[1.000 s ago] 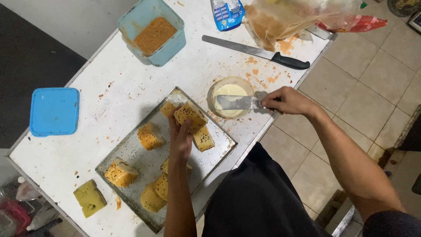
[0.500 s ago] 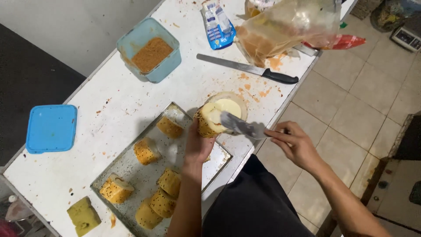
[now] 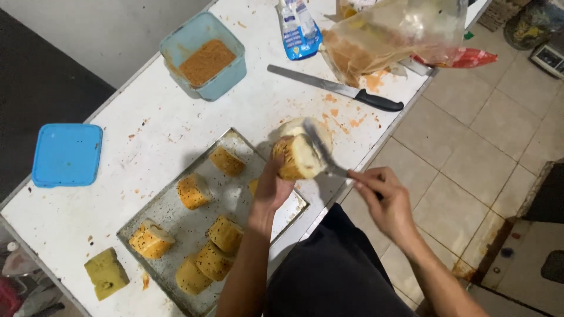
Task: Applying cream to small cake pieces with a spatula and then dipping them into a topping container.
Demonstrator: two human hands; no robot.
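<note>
Head view, steeply downward (near)

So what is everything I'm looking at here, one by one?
table: one, white, crumb-stained
metal tray: one, grey, near table edge
crumbed pieces: six or so, golden, on the tray
green piece: one, on the table left of the tray
open tub: one, pale blue, holding brown crumbs
lid: one, blue, table's left side
long knife: one, black handle, lying flat
plastic bag: one, clear, far end
pouch: one, blue and white
left hand: holds a crumbed piece aloft
right hand: holds a small spreading knife against that piece
</note>
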